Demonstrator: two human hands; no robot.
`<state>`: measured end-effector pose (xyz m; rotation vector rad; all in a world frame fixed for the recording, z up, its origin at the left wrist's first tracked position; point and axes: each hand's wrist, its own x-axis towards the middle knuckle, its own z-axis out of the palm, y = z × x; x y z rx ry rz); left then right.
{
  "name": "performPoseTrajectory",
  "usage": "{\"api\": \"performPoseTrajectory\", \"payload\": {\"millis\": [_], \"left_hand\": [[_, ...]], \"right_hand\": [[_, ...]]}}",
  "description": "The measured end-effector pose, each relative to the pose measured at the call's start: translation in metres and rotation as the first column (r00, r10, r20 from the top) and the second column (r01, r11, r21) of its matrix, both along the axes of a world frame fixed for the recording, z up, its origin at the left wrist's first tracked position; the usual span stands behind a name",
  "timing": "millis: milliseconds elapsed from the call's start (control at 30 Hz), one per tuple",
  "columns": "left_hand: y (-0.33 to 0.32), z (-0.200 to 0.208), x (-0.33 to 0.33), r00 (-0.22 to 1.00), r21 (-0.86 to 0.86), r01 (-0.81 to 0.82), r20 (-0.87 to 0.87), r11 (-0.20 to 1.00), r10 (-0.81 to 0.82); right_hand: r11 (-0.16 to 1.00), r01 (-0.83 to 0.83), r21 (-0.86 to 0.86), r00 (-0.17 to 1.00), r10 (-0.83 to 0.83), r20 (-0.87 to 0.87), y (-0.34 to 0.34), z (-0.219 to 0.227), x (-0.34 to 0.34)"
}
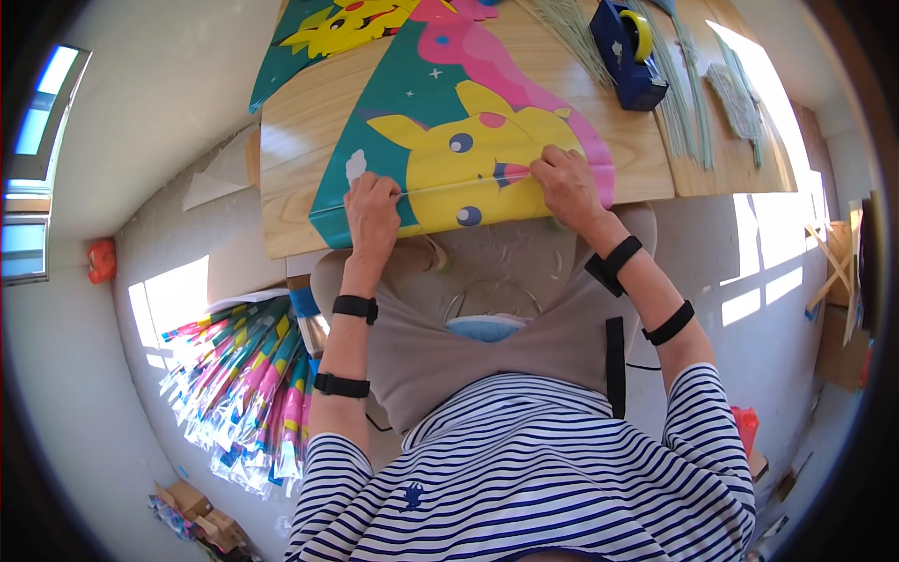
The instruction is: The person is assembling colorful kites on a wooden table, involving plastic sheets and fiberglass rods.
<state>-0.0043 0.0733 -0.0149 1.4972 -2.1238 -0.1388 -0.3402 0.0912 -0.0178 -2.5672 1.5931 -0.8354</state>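
A kite sail [435, 131], printed with a yellow cartoon face on green and pink, lies over the table's near edge. My left hand [373, 217] grips it on the green part, with fingers closed. On the yellow face near the pink border, my right hand [569, 190] pinches the same sail. Between the two hands runs a straight pale line across the sail; whether it is a fold or a thin rod, I cannot tell. The sail's near part hangs past the table edge above my lap.
Another printed sail [351, 28] lies at the far left of the wooden table [290, 159]. A blue tape dispenser [629, 61] with yellow tape stands at the far right, among thin pale rods [688, 103]. Colourful wrapped bundles [248, 384] fan out at my left.
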Motion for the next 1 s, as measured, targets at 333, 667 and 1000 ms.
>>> {"api": "performPoseTrajectory", "payload": {"millis": [333, 667, 1000], "left_hand": [[-0.002, -0.001, -0.016, 1.000, 0.050, 0.013, 0.015, 0.999, -0.013], [-0.005, -0.003, -0.018, 0.998, 0.032, 0.039, 0.038, 0.999, -0.040], [-0.003, -0.001, -0.014, 1.000, 0.047, 0.021, 0.020, 0.999, -0.022]], "right_hand": [[0.941, 0.307, 0.142, 0.908, -0.334, 0.251, 0.006, -0.003, -0.023], [0.909, 0.363, 0.203, 0.870, -0.409, 0.274, 0.005, -0.010, -0.040], [0.875, 0.400, 0.274, 0.891, -0.441, 0.108, 0.001, -0.010, -0.018]]}}
